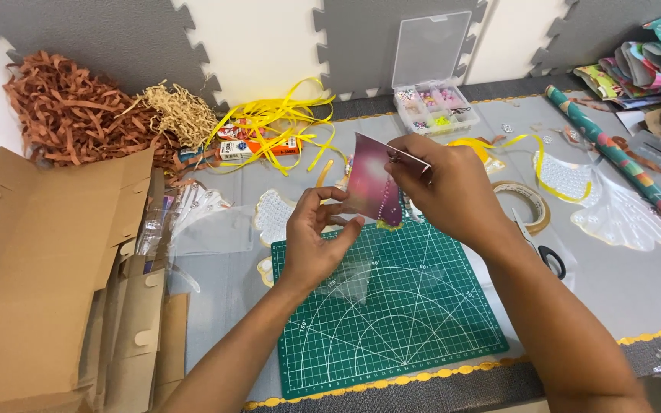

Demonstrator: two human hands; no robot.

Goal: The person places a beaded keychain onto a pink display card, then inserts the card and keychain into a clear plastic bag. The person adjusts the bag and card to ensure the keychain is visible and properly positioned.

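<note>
Both hands, left (317, 241) and right (441, 187), pinched shut on a pink card's (372, 183) edges above the green cutting mat (407, 321).

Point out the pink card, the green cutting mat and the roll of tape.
pink card (372, 183), head view, on the middle of its pink face.
green cutting mat (415, 306), head view, on its bare gridded surface.
roll of tape (538, 206), head view, on the right side of its ring.

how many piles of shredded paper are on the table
2. A large heap of reddish-brown shredded paper lies at the far left against the wall, and a smaller tuft of pale straw-coloured shredded paper sits touching its right side. More may be hidden behind the cardboard.
</note>
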